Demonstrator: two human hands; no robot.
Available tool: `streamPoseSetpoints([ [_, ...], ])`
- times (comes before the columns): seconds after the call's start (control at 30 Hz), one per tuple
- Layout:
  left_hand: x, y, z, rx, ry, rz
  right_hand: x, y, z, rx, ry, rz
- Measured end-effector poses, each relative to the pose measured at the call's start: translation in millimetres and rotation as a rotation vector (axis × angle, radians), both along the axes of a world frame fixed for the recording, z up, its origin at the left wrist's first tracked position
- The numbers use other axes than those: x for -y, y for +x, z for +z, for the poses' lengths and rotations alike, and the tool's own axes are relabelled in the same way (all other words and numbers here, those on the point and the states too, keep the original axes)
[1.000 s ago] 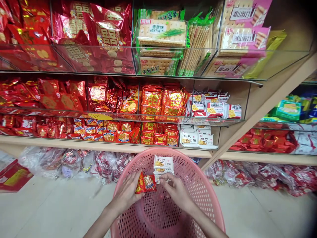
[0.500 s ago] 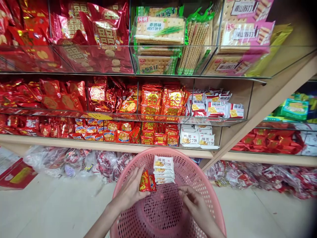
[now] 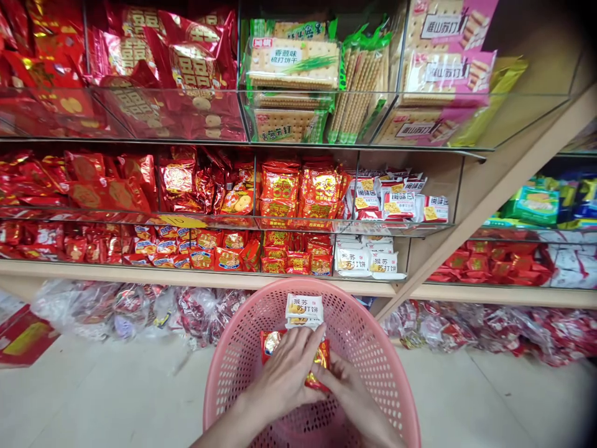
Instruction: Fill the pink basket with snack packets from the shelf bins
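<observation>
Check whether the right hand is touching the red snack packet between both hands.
Touching. In the head view, the right hand has its fingers lapping over the lower right edge of the red snack packet, with no gap.

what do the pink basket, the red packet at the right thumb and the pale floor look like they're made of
Pink basket: probably moulded plastic, smooth with a faint sheen; one even colour, pierced by rows of small holes.
Red packet: likely thin plastic or foil film, glossy, with bright glints.
Pale floor: apparently smooth tile, judging by straight seams; ceramic or stone, I can't tell.
</observation>
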State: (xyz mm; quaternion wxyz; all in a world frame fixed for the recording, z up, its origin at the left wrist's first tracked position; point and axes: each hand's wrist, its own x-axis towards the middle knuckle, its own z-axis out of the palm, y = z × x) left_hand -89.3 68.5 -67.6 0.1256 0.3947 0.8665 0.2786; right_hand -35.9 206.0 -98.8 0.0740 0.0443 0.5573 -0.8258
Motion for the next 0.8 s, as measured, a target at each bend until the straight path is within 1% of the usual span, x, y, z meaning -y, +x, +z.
streamPoseSetpoints([
  [0.07, 8.7, -4.0, 3.9, -0.007, 0.032, 0.008, -3.3, 0.3, 2.7, 0.051, 0.007, -0.033],
  [0.1, 15.4, -6.5, 5.8, -0.01, 0.052, 0.032, -5.6, 0.2, 4.1, 0.075, 0.02, -0.048],
  [0.17, 32.2, -12.4, 7.5, -0.016, 0.077, 0.109, -10.2, -0.3, 6.9, 0.114, 0.055, -0.073],
  [0.23, 50.4, -19.0, 3.0, -0.024, 0.072, 0.197, -13.8, -1.6, 8.5, 0.134, 0.077, -0.089],
  [0.27, 58.7, -22.3, -2.1, -0.028, 0.063, 0.23, -15.0, -2.3, 8.8, 0.138, 0.08, -0.095],
  [0.33, 71.3, -28.5, -17.3, -0.009, 0.015, 0.25, -15.9, -3.5, 8.4, 0.136, 0.077, -0.104],
  [0.43, 76.6, -36.4, -45.6, 0.059, -0.134, 0.254, -15.4, -3.9, 6.1, 0.124, 0.079, -0.114],
  [0.53, 68.0, -43.4, -69.3, 0.056, -0.263, 0.202, -15.5, -2.7, 3.6, 0.113, 0.074, -0.131],
  [0.67, 52.4, -52.3, -90.2, 0.054, -0.408, 0.147, -18.5, -1.2, 0.8, 0.107, 0.064, -0.142],
  [0.73, 48.7, -56.5, -100.8, 0.076, -0.454, 0.15, -20.2, -1.0, -1.2, 0.111, 0.062, -0.145],
  [0.8, 48.1, -59.9, -112.4, 0.083, -0.459, 0.159, -21.4, -1.2, -3.6, 0.123, 0.059, -0.15],
])
